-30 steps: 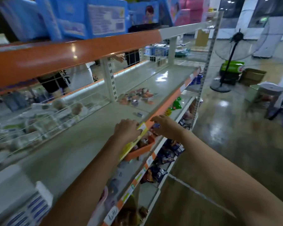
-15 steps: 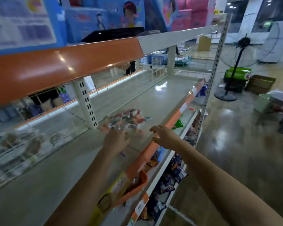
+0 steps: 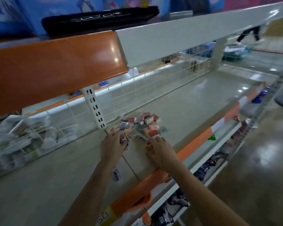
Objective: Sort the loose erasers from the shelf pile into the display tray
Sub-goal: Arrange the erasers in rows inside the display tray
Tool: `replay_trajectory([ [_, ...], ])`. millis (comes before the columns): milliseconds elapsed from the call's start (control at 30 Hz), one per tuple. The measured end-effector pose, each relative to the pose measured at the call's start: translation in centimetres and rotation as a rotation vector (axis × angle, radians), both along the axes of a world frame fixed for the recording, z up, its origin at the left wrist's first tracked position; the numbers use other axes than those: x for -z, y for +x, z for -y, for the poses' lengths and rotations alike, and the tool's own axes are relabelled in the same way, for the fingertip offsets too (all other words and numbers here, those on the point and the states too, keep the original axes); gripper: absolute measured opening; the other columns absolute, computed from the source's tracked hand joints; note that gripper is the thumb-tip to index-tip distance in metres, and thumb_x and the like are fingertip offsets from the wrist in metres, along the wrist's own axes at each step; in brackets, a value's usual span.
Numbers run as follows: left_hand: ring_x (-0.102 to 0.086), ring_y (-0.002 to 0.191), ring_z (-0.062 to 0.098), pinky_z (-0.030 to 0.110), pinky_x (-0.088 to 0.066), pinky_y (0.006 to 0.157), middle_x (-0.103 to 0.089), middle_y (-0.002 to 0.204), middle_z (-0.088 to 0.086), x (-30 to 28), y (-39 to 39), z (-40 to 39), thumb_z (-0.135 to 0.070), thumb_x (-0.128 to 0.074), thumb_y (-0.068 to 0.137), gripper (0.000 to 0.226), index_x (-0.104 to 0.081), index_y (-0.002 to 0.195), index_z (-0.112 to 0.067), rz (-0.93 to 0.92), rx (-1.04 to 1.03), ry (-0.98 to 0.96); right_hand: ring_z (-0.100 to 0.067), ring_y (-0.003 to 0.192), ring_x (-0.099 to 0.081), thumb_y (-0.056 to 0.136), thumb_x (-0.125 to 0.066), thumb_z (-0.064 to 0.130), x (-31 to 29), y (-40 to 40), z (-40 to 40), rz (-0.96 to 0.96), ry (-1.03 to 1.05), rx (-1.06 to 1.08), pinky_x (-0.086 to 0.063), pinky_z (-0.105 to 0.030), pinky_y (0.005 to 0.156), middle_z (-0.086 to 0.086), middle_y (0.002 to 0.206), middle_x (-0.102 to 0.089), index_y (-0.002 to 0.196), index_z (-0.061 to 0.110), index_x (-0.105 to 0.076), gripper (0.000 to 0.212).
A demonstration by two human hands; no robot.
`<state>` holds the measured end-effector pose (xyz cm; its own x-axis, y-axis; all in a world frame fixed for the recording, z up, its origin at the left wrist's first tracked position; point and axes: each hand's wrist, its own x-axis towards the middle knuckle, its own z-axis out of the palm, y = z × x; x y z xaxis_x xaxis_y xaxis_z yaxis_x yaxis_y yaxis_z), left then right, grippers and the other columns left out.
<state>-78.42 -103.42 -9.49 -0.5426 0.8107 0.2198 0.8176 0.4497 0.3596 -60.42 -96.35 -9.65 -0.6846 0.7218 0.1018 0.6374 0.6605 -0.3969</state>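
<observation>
Erasers [image 3: 138, 126] heaped on pale shelf [image 3: 178, 103], glossy shop floor [image 3: 260, 160] beyond; hands' grip unclear.

Blurred red-and-white erasers [image 3: 138, 126] lie heaped, seemingly wrapped, on shelf [image 3: 178, 111].

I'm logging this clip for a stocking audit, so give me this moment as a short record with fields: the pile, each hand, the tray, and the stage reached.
pile: erasers heaped on the shelf, near the white upright
stray: one eraser lies apart, nearer the person
left hand: at the pile's near-left edge, fingers among the packs; grip unclear
right hand: at the pile's near-right edge, fingertips touching it; grip unclear
tray: orange tray at the shelf's front edge, mostly hidden
stage: both hands at the pile, nothing lifted yet
</observation>
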Motion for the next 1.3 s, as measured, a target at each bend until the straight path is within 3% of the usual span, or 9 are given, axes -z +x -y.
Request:
replay_trajectory([
  [233,-0.057,0.085,0.024,0.028,-0.039,0.067,-0.065,0.096,0.002,0.2,1.8,-0.9,-0.033,-0.062,0.084,0.016,-0.06,0.094,-0.021,0.007,-0.21,0.025,-0.019,0.117,-0.044,0.093,-0.053,0.027,0.6,1.4,-2.7,-0.142,-0.105,-0.191,-0.037,-0.026,0.096,-0.002,0.124,-0.05,0.124,0.016,-0.052,0.033],
  [433,-0.062,0.093,0.023,0.037,-0.051,0.081,-0.068,0.104,0.0,1.2,2.0,-0.8,-0.045,-0.064,0.082,0.046,-0.057,0.12,-0.02,0.073,-0.32,0.078,-0.017,0.11,-0.048,0.089,-0.059,0.026,0.2,2.0,-3.8,-0.207,-0.129,-0.283,-0.034,-0.018,0.089,-0.002,0.117,-0.052,0.12,0.015,-0.057,0.033],
  [600,-0.063,0.088,0.02,0.038,-0.052,0.077,-0.069,0.097,-0.002,1.3,2.1,1.2,-0.057,-0.061,0.081,0.041,-0.067,0.104,-0.023,0.089,-0.357,0.054,-0.015,0.105,-0.049,0.088,-0.061,0.025,0.0,2.0,-4.4,-0.202,-0.122,-0.34,-0.031,-0.012,0.082,0.0,0.116,-0.051,0.121,0.016,-0.057,0.035],
  [733,-0.059,0.092,0.017,0.03,-0.048,0.078,-0.066,0.097,-0.004,0.6,3.2,3.0,-0.037,-0.067,0.082,0.019,-0.068,0.099,-0.028,0.13,-0.342,0.062,-0.008,0.098,-0.046,0.089,-0.06,0.024,-0.4,2.0,-4.2,-0.228,-0.158,-0.398,-0.033,-0.013,0.079,0.003,0.115,-0.051,0.119,0.018,-0.058,0.031],
  [900,-0.055,0.088,0.008,0.022,-0.042,0.075,-0.06,0.099,-0.009,-0.6,5.8,6.1,-0.023,-0.067,0.084,0.02,-0.065,0.104,-0.025,0.136,-0.344,0.182,-0.003,0.084,-0.051,0.089,-0.06,0.022,-1.4,1.8,-3.6,-0.307,-0.199,-0.521,-0.037,-0.003,0.068,0.008,0.1,-0.054,0.115,0.018,-0.063,0.026],
  [1067,-0.058,0.081,0.007,0.016,-0.042,0.065,-0.061,0.089,-0.01,-1.7,8.0,9.2,-0.014,-0.065,0.085,0.016,-0.062,0.101,-0.019,0.294,-0.467,0.339,-0.001,0.063,-0.055,0.094,-0.053,0.024,-1.7,0.6,-1.9,-0.316,-0.298,-0.639,-0.044,-0.013,0.06,0.016,0.076,-0.057,0.105,0.019,-0.064,0.017],
  [1200,-0.058,0.077,0.003,0.009,-0.042,0.062,-0.062,0.088,-0.009,-2.0,9.2,11.8,-0.008,-0.067,0.083,0.02,-0.059,0.098,-0.02,0.425,-0.529,0.463,-0.007,0.072,-0.062,0.094,-0.052,0.024,-1.6,-0.9,0.6,-0.284,-0.49,-0.705,-0.051,-0.022,0.068,0.011,0.079,-0.061,0.104,0.018,-0.064,0.016],
  [1300,-0.059,0.084,0.007,0.01,-0.045,0.065,-0.063,0.095,-0.007,-2.2,10.4,13.9,-0.008,-0.064,0.087,0.024,-0.06,0.108,-0.019,0.474,-0.471,0.422,0.0,0.067,-0.061,0.095,-0.051,0.021,-1.6,-1.9,2.9,-0.27,-0.615,-0.782,-0.05,-0.018,0.063,0.011,0.079,-0.064,0.102,0.02,-0.064,0.015],
])
